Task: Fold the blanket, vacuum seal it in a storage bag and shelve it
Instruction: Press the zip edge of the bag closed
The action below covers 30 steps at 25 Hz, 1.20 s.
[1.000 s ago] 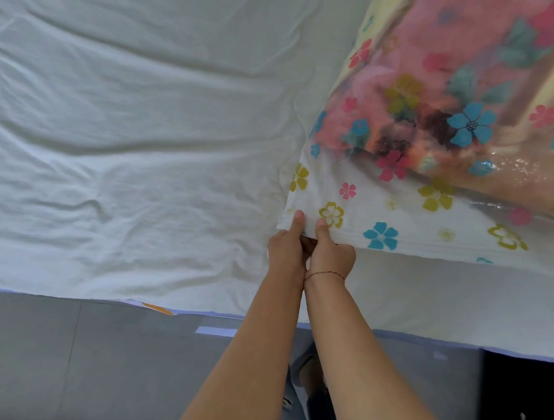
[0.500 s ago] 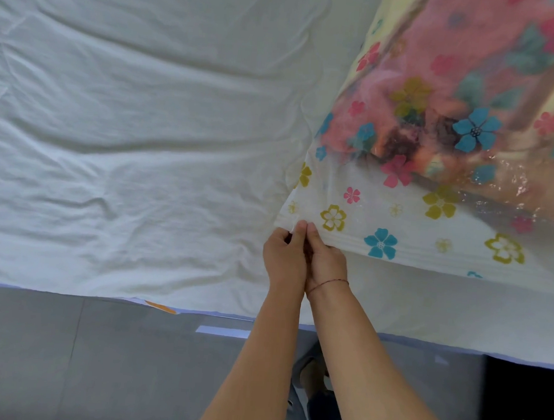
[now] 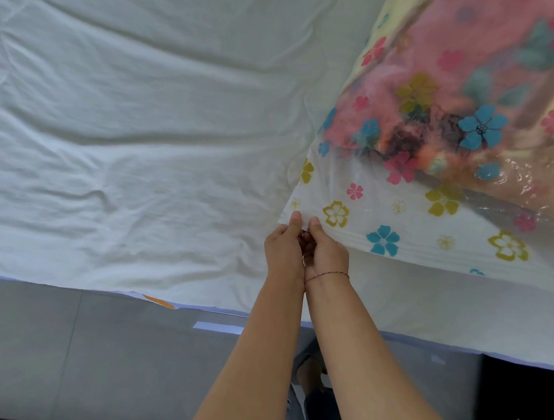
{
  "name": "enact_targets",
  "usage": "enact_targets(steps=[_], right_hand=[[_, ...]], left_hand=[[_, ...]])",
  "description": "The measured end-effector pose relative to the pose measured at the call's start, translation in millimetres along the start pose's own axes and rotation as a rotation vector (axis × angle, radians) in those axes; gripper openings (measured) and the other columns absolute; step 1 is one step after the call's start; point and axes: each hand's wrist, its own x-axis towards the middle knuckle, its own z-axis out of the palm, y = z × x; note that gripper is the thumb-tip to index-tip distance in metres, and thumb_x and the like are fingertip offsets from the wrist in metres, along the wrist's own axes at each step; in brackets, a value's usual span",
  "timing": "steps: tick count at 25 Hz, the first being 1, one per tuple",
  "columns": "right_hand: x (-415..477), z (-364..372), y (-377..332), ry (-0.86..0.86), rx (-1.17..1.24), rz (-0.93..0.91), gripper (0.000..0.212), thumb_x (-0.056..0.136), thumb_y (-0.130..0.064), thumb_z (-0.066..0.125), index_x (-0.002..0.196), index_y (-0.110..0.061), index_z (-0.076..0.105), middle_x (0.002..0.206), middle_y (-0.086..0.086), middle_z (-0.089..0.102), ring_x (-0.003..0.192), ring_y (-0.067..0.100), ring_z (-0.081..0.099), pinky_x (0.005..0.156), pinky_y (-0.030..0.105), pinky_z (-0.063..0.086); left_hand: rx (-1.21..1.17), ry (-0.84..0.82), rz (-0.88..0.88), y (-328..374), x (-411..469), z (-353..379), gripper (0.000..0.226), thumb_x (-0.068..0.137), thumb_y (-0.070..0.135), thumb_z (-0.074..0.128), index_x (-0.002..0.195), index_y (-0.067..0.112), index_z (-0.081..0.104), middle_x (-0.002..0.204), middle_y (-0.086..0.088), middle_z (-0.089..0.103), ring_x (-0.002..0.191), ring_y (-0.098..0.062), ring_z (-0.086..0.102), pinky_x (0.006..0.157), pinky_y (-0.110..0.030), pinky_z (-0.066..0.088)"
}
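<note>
Pinching the near corner of the storage bag, left hand & right hand sit side by side, fingers closed on its edge. Blanket is inside the bag, on white bed sheet.

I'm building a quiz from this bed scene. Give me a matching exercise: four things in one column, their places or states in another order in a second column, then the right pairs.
Things:
1. storage bag
2. blanket
3. thread bracelet
4. bed sheet

Places or states:
A. around the right hand's wrist
B. wrinkled, spread over the mattress
C. inside the clear plastic, at upper right
D. flower-printed, its near left corner pinched by both hands

Pairs: 1-D, 2-C, 3-A, 4-B. The left hand and right hand meet at that corner, thumbs on top.
</note>
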Motion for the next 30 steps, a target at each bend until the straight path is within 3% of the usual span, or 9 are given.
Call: enact_targets(steps=[3,6,8,10,15,20,24,28,30], right_hand=[[2.4,0.3,-1.1,-0.002,0.024,0.027,0.026,0.087,-0.013,0.068,0.063,-0.005,0.063,0.054,0.005,0.064,0.047,0.014,0.062,0.06,0.03,0.055],[2.6,-2.0,1.4,-0.047,0.049,0.036,0.016,0.088,-0.014,0.067,0.075,-0.005,0.066,0.067,0.007,0.067,0.056,0.015,0.064,0.065,0.03,0.055],[1.4,-3.6,3.0,-0.096,0.069,-0.001,0.007,0.089,-0.012,0.065,0.088,-0.005,0.067,0.074,0.003,0.069,0.06,0.011,0.066,0.06,0.024,0.054],[-0.4,-0.1,2.9,-0.128,0.015,-0.033,0.013,0.086,-0.012,0.068,0.095,-0.003,0.068,0.078,0.002,0.07,0.065,0.01,0.067,0.06,0.021,0.054],[6.9,6.8,4.3,-0.012,-0.174,-0.18,0.014,0.079,-0.019,0.077,0.07,-0.011,0.07,0.077,0.004,0.071,0.079,0.021,0.068,0.079,0.036,0.056],[6.2,9.6,2.9,-0.051,0.015,-0.033,0.012,0.083,-0.017,0.073,0.084,-0.006,0.069,0.085,0.007,0.069,0.075,0.017,0.067,0.079,0.033,0.057],[6.3,10.4,0.0,-0.073,0.112,0.032,0.01,0.082,-0.016,0.072,0.083,-0.006,0.068,0.076,0.005,0.067,0.07,0.018,0.065,0.085,0.037,0.054],[4.9,9.2,0.7,-0.101,0.108,0.059,0.012,0.084,-0.017,0.07,0.077,-0.008,0.066,0.056,0.0,0.063,0.051,0.01,0.061,0.061,0.025,0.056],[0.4,11.1,0.7,-0.124,0.113,0.072,0.013,0.086,-0.016,0.068,0.076,-0.009,0.065,0.057,0.0,0.064,0.051,0.01,0.061,0.058,0.024,0.056]], left_hand=[[-0.127,-0.02,-0.101,2.5,-0.6,1.9,0.032,0.091,0.024,0.064,0.066,0.006,0.053,0.053,-0.002,0.051,0.045,-0.011,0.05,0.047,-0.02,0.047],[-0.204,-0.043,-0.145,6.3,1.5,-0.3,0.029,0.091,0.023,0.063,0.069,0.006,0.054,0.05,0.001,0.047,0.043,-0.01,0.046,0.047,-0.021,0.047],[-0.093,-0.05,-0.095,5.9,5.1,-3.9,0.029,0.091,0.029,0.063,0.075,0.006,0.055,0.053,0.0,0.048,0.047,-0.011,0.046,0.051,-0.022,0.046],[0.084,-0.027,0.015,3.4,10.3,-5.7,0.036,0.089,0.037,0.064,0.072,0.009,0.049,0.057,-0.001,0.047,0.051,-0.012,0.046,0.051,-0.023,0.044],[0.219,-0.077,0.165,6.6,11.4,-6.4,0.046,0.09,0.036,0.063,0.058,0.011,0.041,0.051,-0.002,0.04,0.051,-0.014,0.042,0.053,-0.027,0.043],[0.142,-0.027,0.069,12.3,5.7,3.0,0.044,0.093,0.034,0.06,0.058,0.01,0.046,0.047,0.0,0.047,0.04,-0.009,0.044,0.04,-0.016,0.04],[0.02,-0.04,-0.023,14.2,5.8,3.0,0.038,0.092,0.03,0.061,0.062,0.009,0.05,0.046,0.0,0.049,0.038,-0.01,0.045,0.039,-0.016,0.04],[-0.108,-0.071,-0.102,13.6,8.0,2.8,0.034,0.091,0.028,0.062,0.065,0.009,0.052,0.042,0.003,0.045,0.035,-0.009,0.042,0.04,-0.018,0.041],[-0.137,-0.07,-0.11,11.1,10.8,0.3,0.034,0.091,0.03,0.062,0.065,0.01,0.054,0.044,0.003,0.046,0.037,-0.009,0.044,0.043,-0.02,0.043]])
